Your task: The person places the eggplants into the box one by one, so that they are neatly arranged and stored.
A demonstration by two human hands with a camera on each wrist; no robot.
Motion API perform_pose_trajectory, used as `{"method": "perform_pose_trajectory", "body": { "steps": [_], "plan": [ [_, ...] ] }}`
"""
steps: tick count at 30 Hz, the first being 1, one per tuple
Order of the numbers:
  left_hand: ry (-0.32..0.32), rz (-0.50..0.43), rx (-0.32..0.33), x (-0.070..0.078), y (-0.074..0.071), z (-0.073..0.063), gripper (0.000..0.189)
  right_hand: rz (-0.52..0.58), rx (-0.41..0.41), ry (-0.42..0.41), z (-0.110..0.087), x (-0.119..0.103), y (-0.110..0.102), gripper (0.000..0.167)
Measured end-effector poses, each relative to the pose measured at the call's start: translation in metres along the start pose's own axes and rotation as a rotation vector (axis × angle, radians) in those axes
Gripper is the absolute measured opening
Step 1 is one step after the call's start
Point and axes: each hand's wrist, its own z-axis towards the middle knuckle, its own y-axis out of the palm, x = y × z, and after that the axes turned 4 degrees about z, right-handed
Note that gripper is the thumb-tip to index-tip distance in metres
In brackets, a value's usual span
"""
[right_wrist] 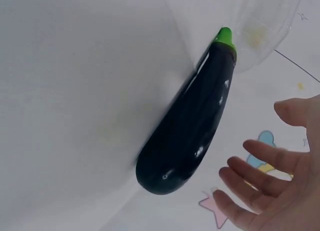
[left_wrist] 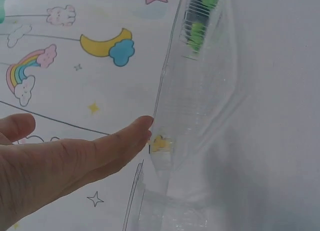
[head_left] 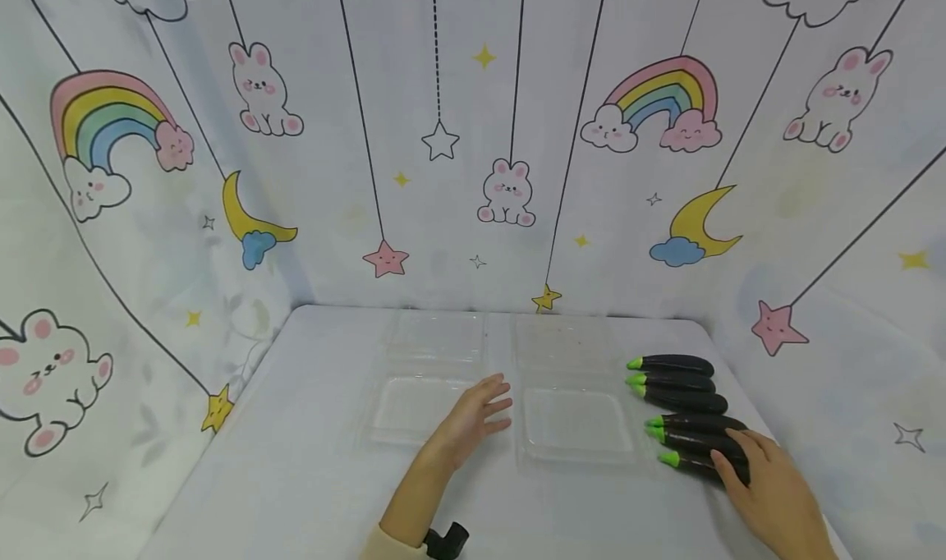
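Several dark eggplants with green stem ends lie at the table's right, in a farther group (head_left: 678, 379) and a nearer group (head_left: 698, 443). My right hand (head_left: 776, 490) is over the blunt ends of the nearer group. In the right wrist view, its relaxed fingers (right_wrist: 257, 163) are spread beside one eggplant (right_wrist: 192, 121), with a gap between them. My left hand (head_left: 473, 420) hovers with fingers extended between two clear plastic containers, one on the left (head_left: 380, 429) and one on the right (head_left: 580, 453). In the left wrist view, its fingertips appear close to a container wall (left_wrist: 175, 101); contact is unclear.
Both clear containers have raised lids standing open toward the back, the left lid (head_left: 439, 334) and the right lid (head_left: 565, 342). A white cloth covers the table (head_left: 273, 461). Behind it hangs a patterned curtain (head_left: 325, 174) with rabbits, stars and rainbows.
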Motion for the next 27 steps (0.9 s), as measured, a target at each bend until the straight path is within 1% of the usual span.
{"method": "perform_pose_trajectory", "body": {
  "steps": [6,15,17,20,24,27],
  "plan": [
    [-0.034,-0.048,0.014,-0.007,0.008,0.005,0.076,-0.010,0.003,0.007,-0.002,0.007,0.000,0.059],
    [-0.063,-0.096,0.028,-0.019,0.011,0.008,0.078,-0.049,0.027,-0.008,-0.001,0.011,0.002,0.053],
    [-0.069,-0.109,0.030,-0.021,0.011,0.009,0.075,-0.053,0.010,-0.006,0.000,0.012,0.001,0.053],
    [-0.081,-0.099,0.031,-0.023,0.011,0.010,0.068,-0.059,-0.046,0.017,0.003,0.015,0.000,0.054],
    [-0.102,-0.035,0.010,-0.025,0.010,0.012,0.062,-0.068,-0.141,0.063,0.005,0.021,-0.001,0.059],
    [-0.105,0.007,0.001,-0.027,0.011,0.013,0.062,-0.068,-0.167,0.067,0.006,0.024,-0.001,0.059]
  ]
}}
